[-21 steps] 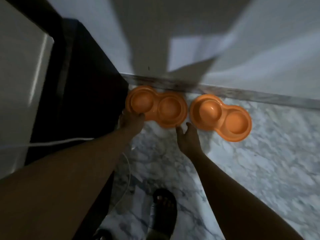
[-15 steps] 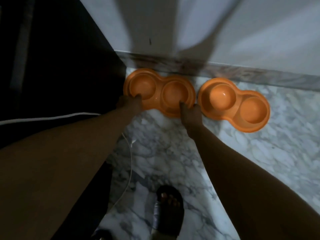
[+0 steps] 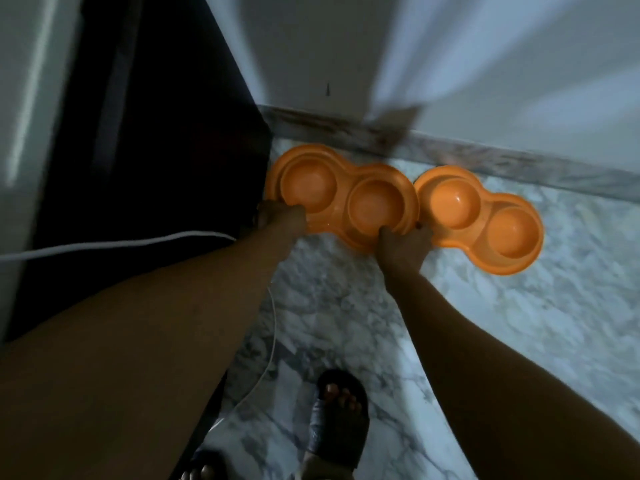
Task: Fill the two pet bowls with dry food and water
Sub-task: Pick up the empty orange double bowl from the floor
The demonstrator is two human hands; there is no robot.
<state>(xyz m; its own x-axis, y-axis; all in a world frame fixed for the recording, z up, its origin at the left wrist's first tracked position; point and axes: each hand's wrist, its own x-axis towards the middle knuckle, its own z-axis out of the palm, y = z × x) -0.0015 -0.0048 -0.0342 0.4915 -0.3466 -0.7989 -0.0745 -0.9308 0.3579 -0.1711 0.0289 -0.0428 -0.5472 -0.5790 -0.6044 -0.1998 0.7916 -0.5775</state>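
Marble floor (image 3: pixel 346 306), by wall: R hand (image 3: pixel 403 242) now joins L hand (image 3: pixel 280 216), both gripping rim of left bowl (image 3: pixel 341 199); wells empty, prob. lifting next.

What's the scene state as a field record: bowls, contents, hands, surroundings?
left bowl: orange, two wells, on floor beside cabinet
right bowl: orange, two wells, on floor, rim meets left bowl's
contents: all four wells look empty
left hand: grips left bowl's near rim, cabinet end
right hand: grips left bowl's near rim, other end
floor: marble
cabinet: dark
other: white cable, sandal
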